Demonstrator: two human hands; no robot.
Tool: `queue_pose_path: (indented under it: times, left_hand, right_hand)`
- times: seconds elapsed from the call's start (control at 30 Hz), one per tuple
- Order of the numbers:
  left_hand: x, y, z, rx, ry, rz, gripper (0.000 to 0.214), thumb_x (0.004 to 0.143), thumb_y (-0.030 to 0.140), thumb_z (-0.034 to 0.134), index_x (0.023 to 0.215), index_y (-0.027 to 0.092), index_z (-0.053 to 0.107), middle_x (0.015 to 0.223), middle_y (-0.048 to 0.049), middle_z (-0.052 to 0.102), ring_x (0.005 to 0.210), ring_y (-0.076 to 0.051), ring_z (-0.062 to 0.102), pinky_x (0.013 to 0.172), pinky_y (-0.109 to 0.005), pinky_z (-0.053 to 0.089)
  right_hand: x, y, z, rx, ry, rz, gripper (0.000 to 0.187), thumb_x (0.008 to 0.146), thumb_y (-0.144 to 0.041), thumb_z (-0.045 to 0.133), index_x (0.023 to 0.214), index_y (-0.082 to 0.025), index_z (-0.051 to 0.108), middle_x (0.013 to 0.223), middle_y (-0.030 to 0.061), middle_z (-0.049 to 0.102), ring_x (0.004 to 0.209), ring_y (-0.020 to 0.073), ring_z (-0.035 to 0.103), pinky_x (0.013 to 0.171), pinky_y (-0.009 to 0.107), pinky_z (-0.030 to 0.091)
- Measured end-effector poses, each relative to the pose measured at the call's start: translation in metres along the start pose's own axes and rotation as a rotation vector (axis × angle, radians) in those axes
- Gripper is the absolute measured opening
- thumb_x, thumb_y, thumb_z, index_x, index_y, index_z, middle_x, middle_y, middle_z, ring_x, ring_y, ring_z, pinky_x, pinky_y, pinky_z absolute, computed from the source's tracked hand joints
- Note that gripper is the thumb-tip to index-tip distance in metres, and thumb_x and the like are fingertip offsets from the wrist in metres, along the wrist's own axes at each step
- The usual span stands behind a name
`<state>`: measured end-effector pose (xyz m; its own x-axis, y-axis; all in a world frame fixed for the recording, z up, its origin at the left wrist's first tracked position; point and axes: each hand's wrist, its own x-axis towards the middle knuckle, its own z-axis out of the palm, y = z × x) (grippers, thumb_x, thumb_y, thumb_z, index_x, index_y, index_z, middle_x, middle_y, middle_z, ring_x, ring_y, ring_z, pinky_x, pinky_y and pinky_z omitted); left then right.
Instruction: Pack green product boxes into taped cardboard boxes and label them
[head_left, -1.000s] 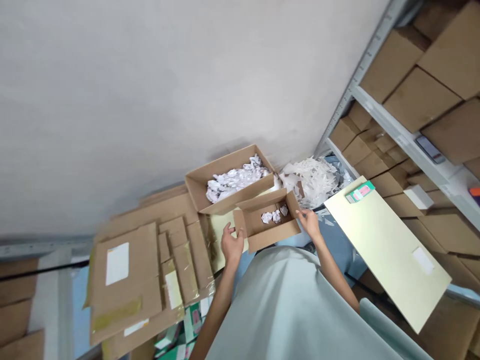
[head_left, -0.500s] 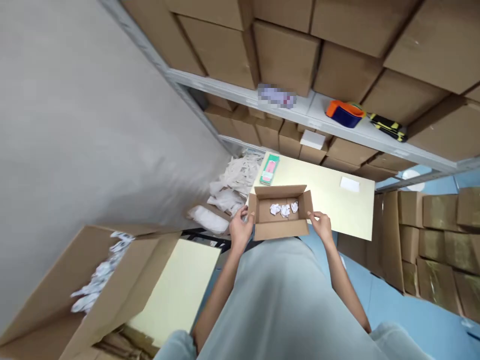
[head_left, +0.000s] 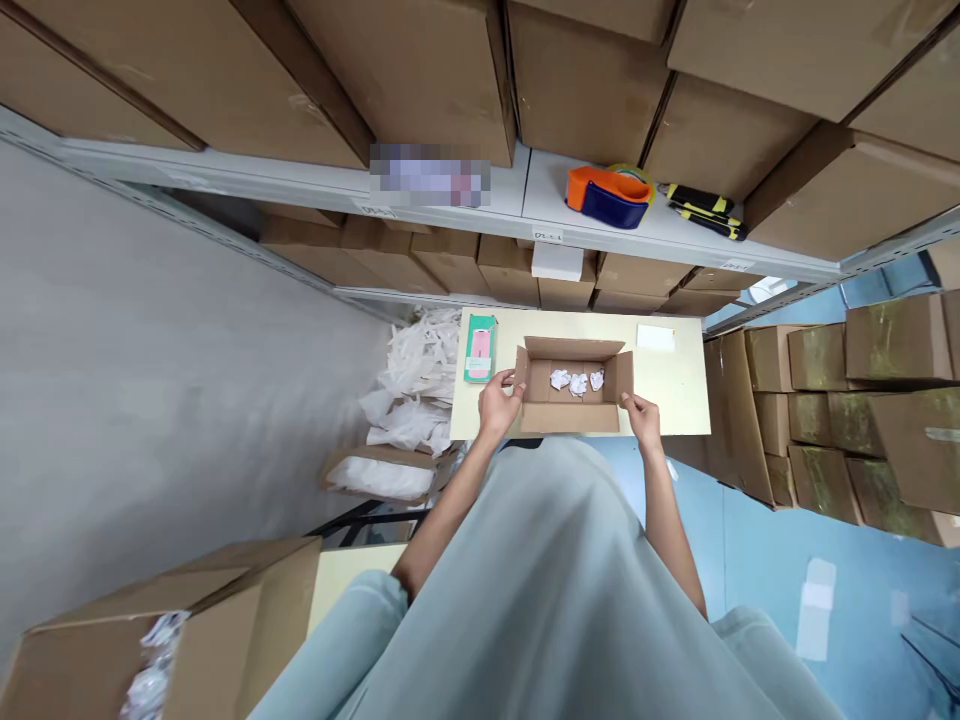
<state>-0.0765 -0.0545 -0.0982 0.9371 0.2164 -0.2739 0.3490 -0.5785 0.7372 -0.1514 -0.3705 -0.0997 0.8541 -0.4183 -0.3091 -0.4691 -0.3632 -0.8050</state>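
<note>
A small open cardboard box (head_left: 571,414) rests over the pale yellow table (head_left: 682,395) in front of me. Three crumpled white paper balls (head_left: 577,381) lie inside it. My left hand (head_left: 499,400) grips the box's left side, fingers curled round the flap. At the right front corner my right hand (head_left: 641,417) holds the box with curled fingers. A green and pink packet (head_left: 479,349) lies on the table just left of the box, and a white label (head_left: 655,338) lies at the back right.
A metal shelf (head_left: 300,180) above holds big cardboard boxes, an orange tape dispenser (head_left: 607,193) and a yellow-black tool (head_left: 703,210). White paper scraps (head_left: 416,385) are heaped left of the table. A carton with paper (head_left: 150,645) stands lower left; stacked cartons (head_left: 847,400) line the right.
I turned from the wall and floor cartons toward the shelf, carrying the small box in both hands from the big carton over to the yellow table.
</note>
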Motion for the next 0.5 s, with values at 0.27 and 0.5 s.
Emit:
queue_pose_path:
  times: [0.27, 0.5]
  left_hand:
    - [0.056, -0.032, -0.013, -0.041, -0.013, -0.175, 0.065, 0.107, 0.048, 0.064, 0.158, 0.007, 0.06, 0.151, -0.0257, 0.073, 0.144, -0.036, 0.07, 0.128, -0.049, 0.05]
    - [0.099, -0.058, -0.003, 0.136, -0.033, -0.381, 0.106, 0.092, 0.044, 0.086, 0.169, -0.005, 0.032, 0.17, -0.0449, 0.043, 0.165, -0.053, 0.045, 0.134, -0.06, 0.041]
  right_hand:
    - [0.007, -0.013, 0.0, 0.145, 0.069, 0.08, 0.073, 0.075, -0.082, 0.077, 0.106, -0.016, 0.085, 0.117, 0.0184, 0.088, 0.117, 0.0378, 0.08, 0.107, 0.05, 0.062]
    - [-0.015, -0.021, -0.01, 0.074, 0.184, 0.128, 0.074, 0.077, -0.078, 0.078, 0.116, -0.016, 0.086, 0.129, 0.0223, 0.085, 0.124, 0.0395, 0.079, 0.113, 0.058, 0.062]
